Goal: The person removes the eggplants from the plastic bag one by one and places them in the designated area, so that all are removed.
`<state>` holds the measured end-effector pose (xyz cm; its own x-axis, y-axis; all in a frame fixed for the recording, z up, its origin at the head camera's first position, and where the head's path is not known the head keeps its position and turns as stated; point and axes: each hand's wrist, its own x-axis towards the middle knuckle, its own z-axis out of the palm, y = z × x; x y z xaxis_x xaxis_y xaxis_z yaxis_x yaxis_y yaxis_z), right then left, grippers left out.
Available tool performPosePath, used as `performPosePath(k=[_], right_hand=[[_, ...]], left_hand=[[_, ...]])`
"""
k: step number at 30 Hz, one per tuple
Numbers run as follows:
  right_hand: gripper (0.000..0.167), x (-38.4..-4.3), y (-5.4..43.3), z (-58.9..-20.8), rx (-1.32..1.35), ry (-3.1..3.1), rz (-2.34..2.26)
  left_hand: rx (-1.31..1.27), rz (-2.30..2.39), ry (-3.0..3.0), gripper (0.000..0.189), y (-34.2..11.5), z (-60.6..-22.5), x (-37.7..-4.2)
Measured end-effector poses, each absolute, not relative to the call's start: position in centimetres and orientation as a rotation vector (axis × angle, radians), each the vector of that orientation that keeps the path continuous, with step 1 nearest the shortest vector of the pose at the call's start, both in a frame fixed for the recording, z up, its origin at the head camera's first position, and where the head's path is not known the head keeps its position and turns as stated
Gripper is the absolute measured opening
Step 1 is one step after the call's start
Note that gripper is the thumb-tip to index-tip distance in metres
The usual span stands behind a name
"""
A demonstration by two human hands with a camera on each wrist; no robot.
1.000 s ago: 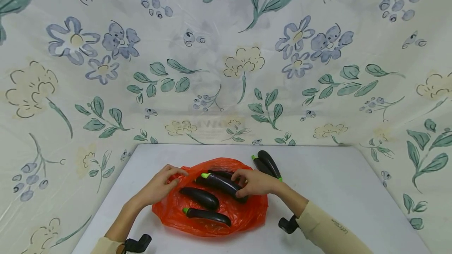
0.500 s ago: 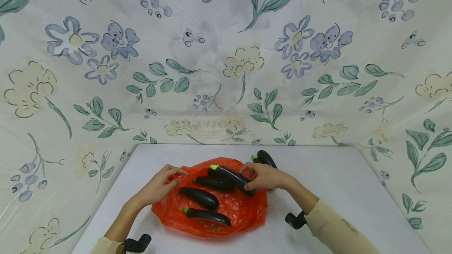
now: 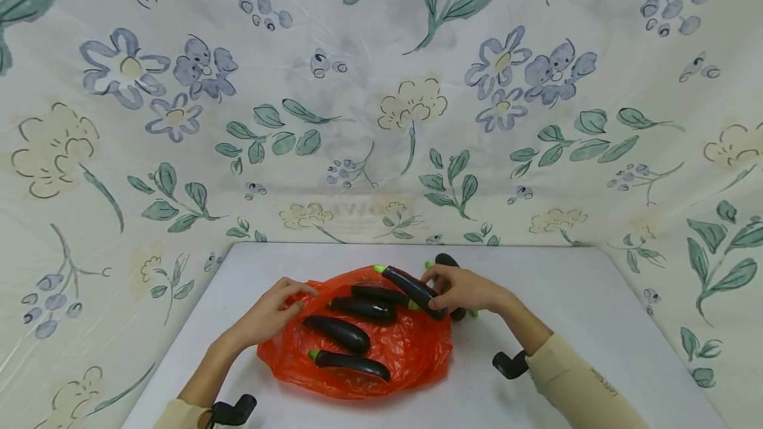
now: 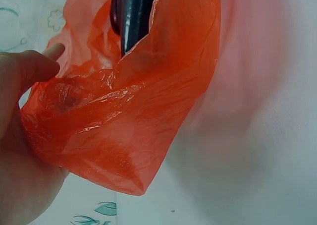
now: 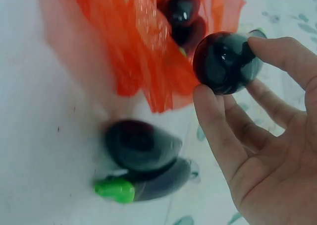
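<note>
My right hand (image 3: pixel 467 288) pinches a dark purple eggplant (image 3: pixel 408 285) with a green stem end, raised over the right side of a red plastic bag (image 3: pixel 414 363). The right wrist view shows the round end of this eggplant (image 5: pixel 223 64) between thumb and fingers. At the bag's left edge, my left hand (image 3: pixel 271 313) holds the rim; the left wrist view has its thumb and a finger around the crumpled plastic (image 4: pixel 124 131). Inside the open bag lie several eggplants, among them a plump one (image 3: pixel 338 334) and a slim one (image 3: pixel 352 364) at the front.
Behind my right hand, two eggplants (image 5: pixel 141 145) lie side by side on the white table (image 3: pixel 548 296), right of the bag. A flower-patterned cloth (image 3: pixel 357 171) hangs beyond the table's back edge. Small black cameras (image 3: pixel 511 364) sit on both wrists.
My right hand has lifted the eggplant from the others in the bag and carried it up and right toward the rim. My left hand has stayed at the left edge.
</note>
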<state>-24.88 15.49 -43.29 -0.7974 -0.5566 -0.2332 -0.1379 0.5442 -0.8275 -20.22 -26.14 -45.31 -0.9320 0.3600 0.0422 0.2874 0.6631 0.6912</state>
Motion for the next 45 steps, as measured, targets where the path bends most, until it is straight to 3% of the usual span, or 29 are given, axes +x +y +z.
performPosePath(k=[23, 45], right_hand=[[0.053, -26.7, 21.6, -44.9, -0.403, 2.38, -1.354], [0.056, -27.2, 24.0, -47.0, -0.044, 2.501, -1.348]], left_hand=[[0.543, 1.116, 2.771, 0.028, -25.8, -45.2, -20.3], [0.546, 1.125, 2.776, 0.027, -26.2, -45.5, -20.4]])
